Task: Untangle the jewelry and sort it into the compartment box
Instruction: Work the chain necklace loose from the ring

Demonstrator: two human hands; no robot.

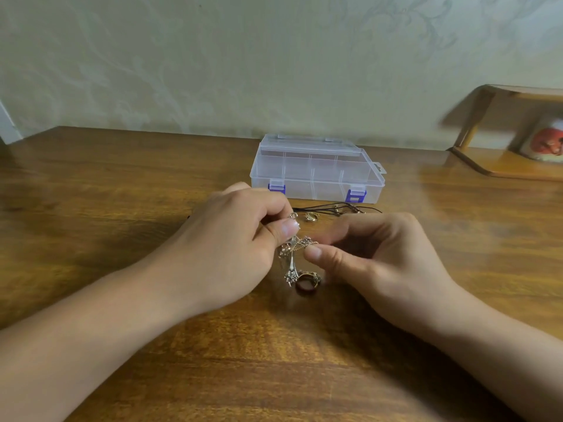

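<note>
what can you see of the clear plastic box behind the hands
The compartment box is clear, colourless plastic, rectangular, with inner dividers forming several compartments that look empty. Its lid is down, with two blue latches on the front wall. It sits flat on the wooden table, beyond both hands; neither hand appears to touch it.

Clear compartment box (316, 169) with blue latches (355, 195); brown wood-grain table (122, 184); gold-toned jewelry (294, 257).

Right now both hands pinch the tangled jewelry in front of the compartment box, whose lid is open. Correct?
Not quite: the head view shows the compartment box with its lid closed. The left hand and right hand do pinch the tangled jewelry in front of it.
</note>
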